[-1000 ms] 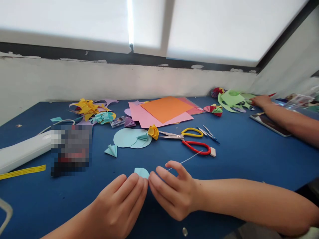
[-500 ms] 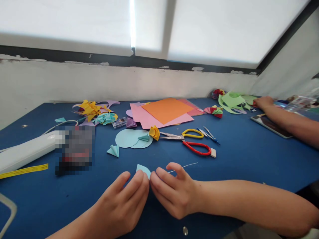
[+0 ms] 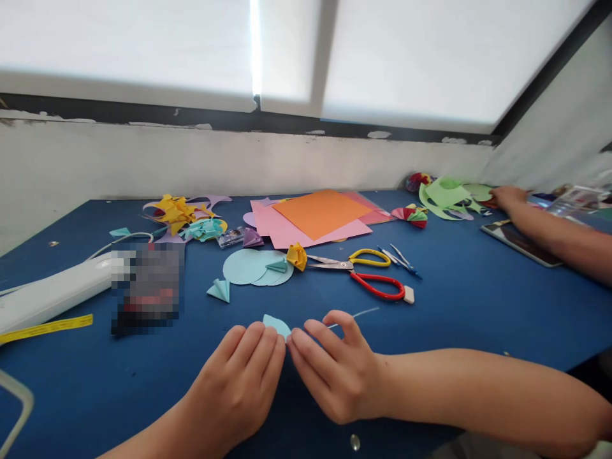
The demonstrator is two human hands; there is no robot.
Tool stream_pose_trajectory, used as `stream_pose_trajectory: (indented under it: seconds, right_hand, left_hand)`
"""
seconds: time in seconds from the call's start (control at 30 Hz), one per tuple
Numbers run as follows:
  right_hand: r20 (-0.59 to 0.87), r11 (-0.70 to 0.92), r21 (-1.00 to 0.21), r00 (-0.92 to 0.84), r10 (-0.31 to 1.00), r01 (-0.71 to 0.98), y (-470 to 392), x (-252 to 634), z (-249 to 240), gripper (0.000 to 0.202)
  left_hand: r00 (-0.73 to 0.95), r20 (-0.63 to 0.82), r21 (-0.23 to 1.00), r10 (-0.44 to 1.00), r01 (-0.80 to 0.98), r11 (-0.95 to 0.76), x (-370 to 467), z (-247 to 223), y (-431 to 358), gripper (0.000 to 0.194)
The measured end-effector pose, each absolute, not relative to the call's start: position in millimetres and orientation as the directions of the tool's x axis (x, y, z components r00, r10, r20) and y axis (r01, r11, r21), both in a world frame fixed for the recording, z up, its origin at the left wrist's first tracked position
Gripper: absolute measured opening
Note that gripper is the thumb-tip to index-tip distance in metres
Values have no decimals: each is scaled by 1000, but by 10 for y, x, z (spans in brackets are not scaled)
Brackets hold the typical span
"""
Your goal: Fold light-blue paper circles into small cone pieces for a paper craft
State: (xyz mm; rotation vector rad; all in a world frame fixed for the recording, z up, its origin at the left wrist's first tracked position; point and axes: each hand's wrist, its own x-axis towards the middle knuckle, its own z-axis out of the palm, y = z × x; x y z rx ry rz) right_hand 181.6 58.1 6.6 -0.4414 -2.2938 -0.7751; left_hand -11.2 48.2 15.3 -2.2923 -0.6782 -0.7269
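Observation:
A small piece of light blue paper (image 3: pixel 276 325) with a curved edge, apparently folded, sticks out above the fingertips of both hands. My left hand (image 3: pixel 241 376) is closed on its left and lower part, fingers pressed together. From the other side, my right hand (image 3: pixel 332 366) pinches its right end, with the forefinger side raised and bent. A thin pale thread or wire (image 3: pixel 364 312) shows behind the right fingers; whether they hold it is hidden. Just beyond lie a pleated light blue paper cone (image 3: pixel 220 291), flat light blue paper circles (image 3: pixel 243 266) and a folded yellow paper piece (image 3: pixel 297 257).
Scissors (image 3: pixel 354 264) lie with their blades apart, beside an eraser (image 3: pixel 408 294) and slim blue-and-white tools (image 3: pixel 401 260). Orange paper (image 3: pixel 322 212) tops pink sheets behind. At left are a white device (image 3: pixel 62 287) and yellow tape (image 3: pixel 48 328). Another person's hand (image 3: pixel 510 199) reaches in at right.
My left fingers have drawn closer together along the blue paper, and the forefinger has come in beside the others. The right hand has shifted only slightly, still pinching the paper.

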Motion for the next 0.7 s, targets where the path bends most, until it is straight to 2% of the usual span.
stream_pose_trajectory:
  seconds: [0.7]
  right_hand:
    - [615,806,251,-731,294,536,537,1773,152,26]
  left_hand:
    - [748,625,-445,222,576,-686,-95,172,414,25]
